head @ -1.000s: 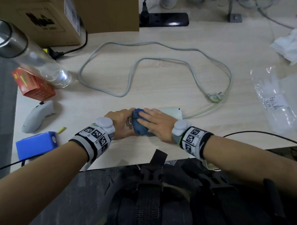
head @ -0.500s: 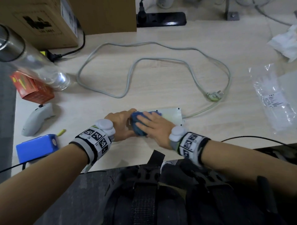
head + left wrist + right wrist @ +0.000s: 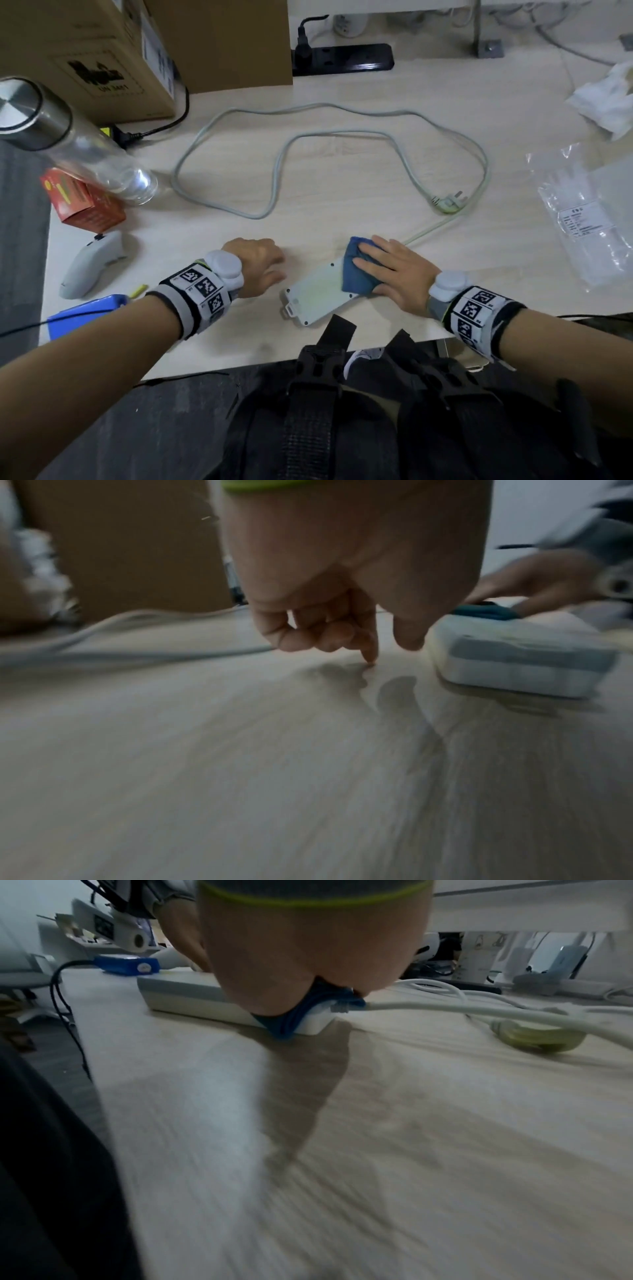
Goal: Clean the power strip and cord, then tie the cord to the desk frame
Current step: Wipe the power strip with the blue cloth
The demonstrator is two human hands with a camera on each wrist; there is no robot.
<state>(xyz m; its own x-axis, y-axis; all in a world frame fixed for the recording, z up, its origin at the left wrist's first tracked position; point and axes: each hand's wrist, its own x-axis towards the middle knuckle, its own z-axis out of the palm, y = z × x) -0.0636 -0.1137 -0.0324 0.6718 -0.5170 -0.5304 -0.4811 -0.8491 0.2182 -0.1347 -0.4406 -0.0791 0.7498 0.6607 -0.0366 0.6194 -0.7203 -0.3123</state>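
Observation:
A white power strip (image 3: 317,296) lies face down and at an angle near the desk's front edge. My right hand (image 3: 371,263) presses a folded blue cloth (image 3: 356,274) flat onto the strip's cord end with straight fingers. In the right wrist view the cloth (image 3: 291,1020) wraps over the edge of the strip (image 3: 185,996) under my palm. My left hand (image 3: 279,267) is off the strip, just left of it. Its fingers (image 3: 329,634) are loosely curled and hold nothing, with one fingertip on the desk. The pale cord (image 3: 274,192) loops across the desk to its plug (image 3: 450,202).
A cardboard box (image 3: 102,58) and a black power strip (image 3: 342,58) stand at the back. On the left are a glass bottle (image 3: 78,144), a red box (image 3: 82,202), a white controller (image 3: 92,263) and a blue box (image 3: 85,315). On the right are plastic bags (image 3: 589,216) and tissue (image 3: 606,99).
My left hand has let go of the strip's left end and drawn away to the left. My right hand has slid the cloth rightward along the strip to the cord end.

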